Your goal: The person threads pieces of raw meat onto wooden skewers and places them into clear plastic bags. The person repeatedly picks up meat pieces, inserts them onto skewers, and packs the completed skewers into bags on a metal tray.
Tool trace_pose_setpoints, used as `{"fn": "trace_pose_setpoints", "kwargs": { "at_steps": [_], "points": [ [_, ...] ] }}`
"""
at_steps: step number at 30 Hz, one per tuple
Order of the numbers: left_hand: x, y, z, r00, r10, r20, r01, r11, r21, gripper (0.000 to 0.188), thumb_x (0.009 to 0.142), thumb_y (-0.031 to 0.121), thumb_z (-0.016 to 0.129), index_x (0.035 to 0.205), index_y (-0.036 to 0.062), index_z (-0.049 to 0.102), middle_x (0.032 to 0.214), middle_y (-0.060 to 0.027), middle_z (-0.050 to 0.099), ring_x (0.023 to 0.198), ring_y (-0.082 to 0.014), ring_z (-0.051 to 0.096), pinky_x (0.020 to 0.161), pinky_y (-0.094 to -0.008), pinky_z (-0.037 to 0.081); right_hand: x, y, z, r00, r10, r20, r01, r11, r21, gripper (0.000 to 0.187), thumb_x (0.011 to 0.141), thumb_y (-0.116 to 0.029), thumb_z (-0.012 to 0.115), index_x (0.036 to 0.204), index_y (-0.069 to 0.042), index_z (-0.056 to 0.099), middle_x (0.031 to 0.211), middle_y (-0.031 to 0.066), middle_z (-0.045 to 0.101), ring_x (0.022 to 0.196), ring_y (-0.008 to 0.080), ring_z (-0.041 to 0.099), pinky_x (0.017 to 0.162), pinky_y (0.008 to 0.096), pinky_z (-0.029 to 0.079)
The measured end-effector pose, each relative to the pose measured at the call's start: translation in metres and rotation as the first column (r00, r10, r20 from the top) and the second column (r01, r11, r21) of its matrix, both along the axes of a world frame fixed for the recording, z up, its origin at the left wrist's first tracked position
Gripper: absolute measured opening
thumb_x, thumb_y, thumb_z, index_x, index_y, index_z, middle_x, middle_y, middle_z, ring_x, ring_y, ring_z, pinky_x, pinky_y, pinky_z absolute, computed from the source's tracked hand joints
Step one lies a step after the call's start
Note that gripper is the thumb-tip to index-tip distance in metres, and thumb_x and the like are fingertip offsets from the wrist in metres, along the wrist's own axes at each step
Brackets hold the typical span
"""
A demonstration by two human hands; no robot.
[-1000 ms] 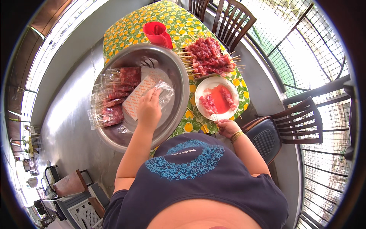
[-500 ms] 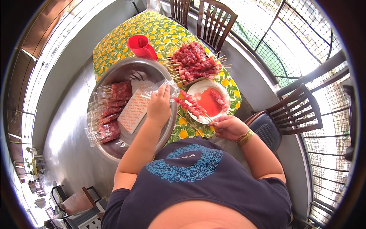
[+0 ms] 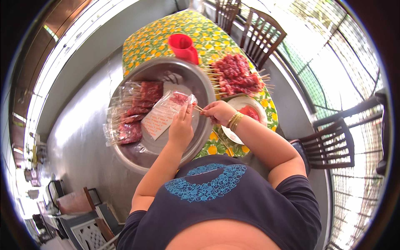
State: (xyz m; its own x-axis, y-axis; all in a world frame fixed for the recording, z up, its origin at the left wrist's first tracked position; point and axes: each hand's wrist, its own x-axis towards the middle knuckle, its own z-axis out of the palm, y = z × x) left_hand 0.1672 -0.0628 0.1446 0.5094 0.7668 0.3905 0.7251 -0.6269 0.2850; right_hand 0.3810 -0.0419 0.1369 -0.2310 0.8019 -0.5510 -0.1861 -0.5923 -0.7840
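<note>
My left hand (image 3: 181, 125) holds the mouth of a clear plastic bag (image 3: 166, 106) over the large metal basin (image 3: 137, 160). In my right hand (image 3: 219, 111), pinched by their stick ends, are meat skewers (image 3: 198, 108). Their raw red meat lies mostly inside the bag, and my left fingers partly cover it. Packed bags of meat skewers (image 3: 139, 104) lie along the basin's left side. Beneath the bag is a pale packet with orange print (image 3: 155, 125). Partly hidden by my right forearm, a white plate (image 3: 231, 135) carries red liquid; whether meat is on it is hard to tell.
Beyond the plate, a heap of raw meat skewers (image 3: 237, 77) sits on the lemon-patterned tablecloth (image 3: 154, 39). A red plastic pitcher (image 3: 183, 48) stands behind the basin. Wooden chairs (image 3: 263, 35) line the table's far right, with another chair (image 3: 327, 143) at the right.
My right hand has moved left from beside the plate to the bag, bringing the skewers' meat into it. My left hand keeps hold of the bag. The view has shifted slightly.
</note>
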Motion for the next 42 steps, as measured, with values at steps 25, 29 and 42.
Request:
{"fn": "trace_pose_setpoints", "kwargs": {
  "at_steps": [25, 29, 42],
  "points": [
    [-0.108, 0.033, -0.125, 0.938, 0.232, -0.259, -0.284, 0.941, -0.184, 0.035, 0.088, 0.007, 0.055, 0.119, 0.0149, 0.069, 0.14, -0.0111, 0.056, 0.115, -0.0378, 0.057, 0.092, -0.0482, 0.052, -0.014, 0.08, -0.044, 0.606, -0.37, 0.705, -0.249, 0.753, 0.609, 0.022, 0.091, -0.02, 0.062, 0.105, -0.009, 0.074, 0.105, 0.0185, 0.072, 0.101, 0.0351, 0.068, 0.088, 0.0415, 0.054],
    [-0.106, 0.038, -0.126, 0.952, 0.208, -0.227, -0.231, 0.969, -0.083, 0.03, 0.089, 0.01, 0.057, 0.114, 0.0135, 0.073, 0.136, -0.0138, 0.058, 0.112, -0.0362, 0.057, 0.092, -0.0472, 0.05, 0.13, -0.001, -0.025, 0.145, -0.319, 0.937, -0.132, 0.932, 0.338, 0.022, 0.091, -0.022, 0.062, 0.104, -0.007, 0.072, 0.106, 0.0193, 0.071, 0.103, 0.0352, 0.068, 0.088, 0.0427, 0.054],
    [-0.09, 0.048, -0.123, 0.953, 0.162, -0.256, -0.167, 0.986, 0.004, 0.035, 0.09, 0.006, 0.057, 0.123, 0.0096, 0.068, 0.132, -0.006, 0.061, 0.102, -0.0311, 0.059, 0.085, -0.0441, 0.054, 0.173, -0.193, -0.152, 0.231, -0.168, 0.958, 0.234, 0.966, 0.113, 0.021, 0.083, -0.024, 0.076, 0.097, -0.008, 0.077, 0.091, 0.0186, 0.073, 0.088, 0.035, 0.07, 0.081, 0.0429, 0.055]
  ]
}}
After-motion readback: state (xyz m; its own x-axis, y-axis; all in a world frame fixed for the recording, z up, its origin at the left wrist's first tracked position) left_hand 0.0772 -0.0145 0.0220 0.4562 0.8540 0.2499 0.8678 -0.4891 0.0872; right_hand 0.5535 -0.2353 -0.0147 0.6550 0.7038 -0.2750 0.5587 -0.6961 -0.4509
